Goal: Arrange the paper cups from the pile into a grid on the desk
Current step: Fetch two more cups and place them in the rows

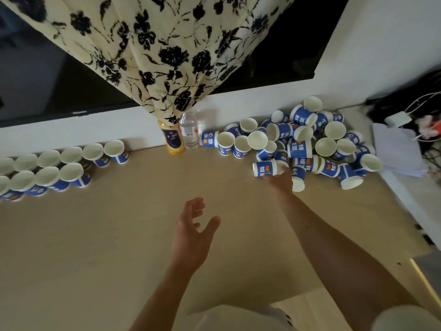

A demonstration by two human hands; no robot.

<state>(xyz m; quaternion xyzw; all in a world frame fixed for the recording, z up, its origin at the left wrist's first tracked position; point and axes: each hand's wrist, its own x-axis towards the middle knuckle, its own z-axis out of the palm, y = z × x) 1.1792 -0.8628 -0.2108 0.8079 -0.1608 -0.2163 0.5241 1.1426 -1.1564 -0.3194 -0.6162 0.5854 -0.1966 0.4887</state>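
A pile of blue-and-white paper cups (pixel 307 142) lies jumbled at the back right of the tan desk (pixel 143 235). Two rows of upright cups (pixel 55 168) stand at the far left. My right hand (pixel 280 179) reaches into the front of the pile and grips a cup lying on its side (pixel 263 168). My left hand (pixel 193 232) hovers over the middle of the desk with its fingers relaxed and spread, holding nothing.
A yellow juice bottle (pixel 170 139) and a clear water bottle (pixel 189 131) stand at the back centre under a floral cloth (pixel 167 48) draped over a dark screen (pixel 47 75). Papers, a charger and cables (pixel 401 130) sit at the far right.
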